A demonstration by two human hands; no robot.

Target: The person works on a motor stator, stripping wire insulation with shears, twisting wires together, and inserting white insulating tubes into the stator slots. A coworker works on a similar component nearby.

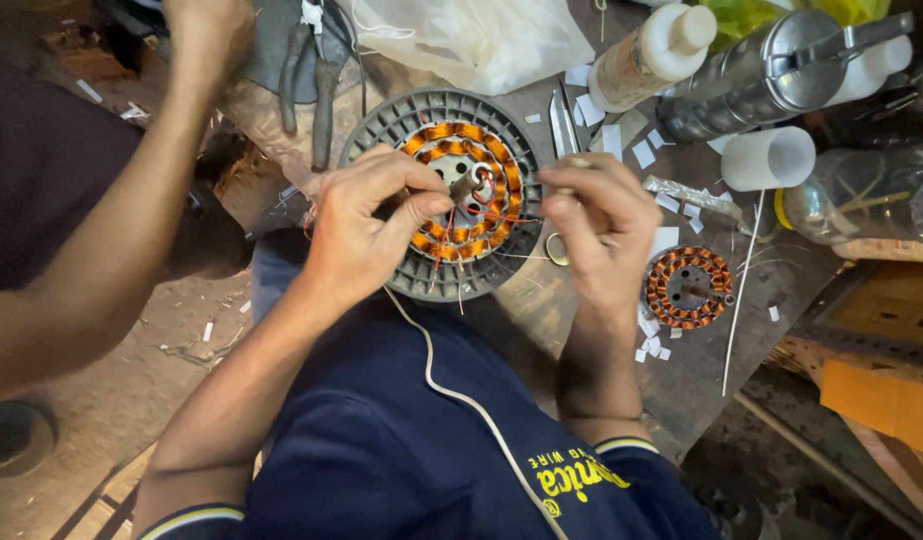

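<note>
Fan stator, round grey ribbed housing w/ copper windings in a ring, lies flat at the near edge of the workbench, directly ahead of the person. Left hand rests on the stator's left side, covering part of the windings; thumb + forefinger pinched narrow on thin red wire leads near the centre hub. Right hand sits just right of the stator, off its rim, fingers curled in tight on smthg small; can't tell what, hidden by the fingers. Thin wires run from the windings across toward the right hand.

Smaller copper-wound stator lies on the bench just right of the right hand, white paper scraps around it. Behind: cream squeeze bottle, steel canister, white tube, pliers left of the big stator. Another person's arm reaches in from the left, well apart from the stator.
</note>
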